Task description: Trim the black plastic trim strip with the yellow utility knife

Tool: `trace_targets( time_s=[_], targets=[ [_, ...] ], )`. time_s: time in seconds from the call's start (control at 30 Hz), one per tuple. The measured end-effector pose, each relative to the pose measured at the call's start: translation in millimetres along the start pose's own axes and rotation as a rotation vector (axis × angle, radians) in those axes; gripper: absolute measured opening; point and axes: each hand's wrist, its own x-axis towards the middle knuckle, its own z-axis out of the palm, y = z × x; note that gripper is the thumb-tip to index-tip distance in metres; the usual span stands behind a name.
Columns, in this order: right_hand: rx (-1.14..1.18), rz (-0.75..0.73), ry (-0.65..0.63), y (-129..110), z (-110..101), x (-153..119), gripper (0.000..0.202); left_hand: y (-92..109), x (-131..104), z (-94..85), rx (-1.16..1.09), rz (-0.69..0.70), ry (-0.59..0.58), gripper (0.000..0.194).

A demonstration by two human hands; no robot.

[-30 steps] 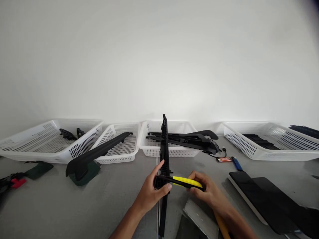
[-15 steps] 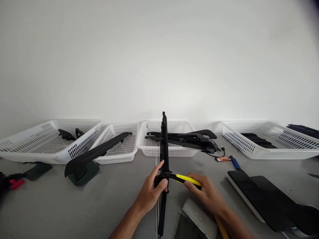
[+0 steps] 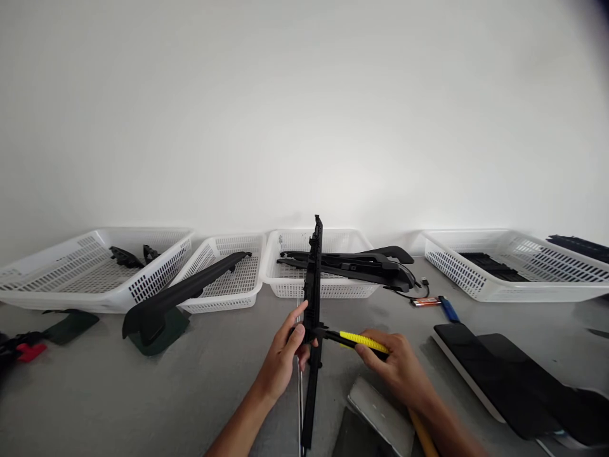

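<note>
My left hand (image 3: 284, 359) grips a long narrow black plastic strip (image 3: 313, 279) near its middle, holding it nearly upright and pointing away from me over the grey table (image 3: 219, 374). My right hand (image 3: 397, 367) holds a tool with a yellow and black handle (image 3: 358, 341), its black tip pressed against the strip just beside my left fingers. A thin metal rod (image 3: 299, 406) lies on the table below the strip.
Several white slotted baskets line the back: far left (image 3: 61, 270), one with a long black trim piece (image 3: 183, 293), one with stacked black strips (image 3: 352, 265), one at right (image 3: 514, 270). Black flat panels (image 3: 504, 374) lie right, a grey plate (image 3: 383, 412) near my right wrist.
The strip's top has tilted slightly to the right and my left fingers shifted up along it. The tool tip stays against the strip, my right hand a little higher.
</note>
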Motion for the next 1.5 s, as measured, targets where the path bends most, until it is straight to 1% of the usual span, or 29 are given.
trace_targets(
  time_s=[0.17, 0.27, 0.4, 0.5, 0.57, 0.67, 0.77, 0.83, 0.97, 1.03, 1.13, 1.27, 1.4, 1.5],
  targets=[
    [0.006, 0.039, 0.015, 4.6, -0.1, 1.0, 0.051, -0.8, 0.0, -1.5, 0.002, 0.009, -0.008, 0.085],
    [0.011, 0.048, 0.054, 5.7, -0.3, 1.6, 0.051, -1.1, -0.3, -3.2, 0.016, 0.017, -0.02, 0.085],
    [0.023, 0.033, 0.018, 7.0, -0.5, 1.9, 0.052, -1.4, 0.0, -4.2, 0.007, 0.034, -0.037, 0.089],
    [0.014, 0.057, 0.066, 9.3, -0.4, 2.3, 0.053, -1.9, 0.1, -3.7, -0.002, 0.039, -0.03, 0.091],
    [0.014, 0.054, 0.076, 10.9, -0.3, 2.6, 0.052, -2.7, 0.2, -3.1, -0.008, 0.031, -0.036, 0.093],
    [0.01, 0.039, 0.031, 12.2, 0.0, 2.9, 0.052, -4.2, 0.6, -2.8, -0.022, 0.01, -0.033, 0.097],
    [-0.001, 0.058, 0.057, 12.0, -0.3, 3.1, 0.052, -4.7, 1.8, -3.3, -0.039, -0.009, -0.021, 0.098],
    [0.006, 0.064, 0.074, 11.6, -0.3, 3.2, 0.052, -4.0, 2.9, -4.0, -0.057, -0.023, -0.023, 0.095],
    [0.004, 0.057, 0.034, 11.5, 1.0, 3.5, 0.052, -1.8, 5.0, -5.5, -0.09, -0.064, -0.04, 0.087],
    [-0.008, 0.077, 0.048, 12.3, 1.6, 3.7, 0.053, -1.2, 5.6, -5.8, -0.093, -0.082, -0.053, 0.084],
    [-0.012, 0.101, 0.066, 14.1, 1.9, 3.8, 0.055, -0.8, 5.3, -5.4, -0.088, -0.103, -0.08, 0.082],
    [-0.007, 0.076, 0.012, 14.9, 1.5, 4.4, 0.055, -0.2, 3.7, -4.1, -0.088, -0.142, -0.101, 0.081],
    [-0.002, 0.074, 0.063, 14.1, -0.2, 4.9, 0.056, -0.1, 3.6, -3.2, -0.087, -0.173, -0.094, 0.08],
    [-0.004, 0.063, 0.047, 14.2, -0.2, 4.5, 0.055, -0.3, 3.4, -3.0, -0.092, -0.188, -0.107, 0.076]
  ],
)
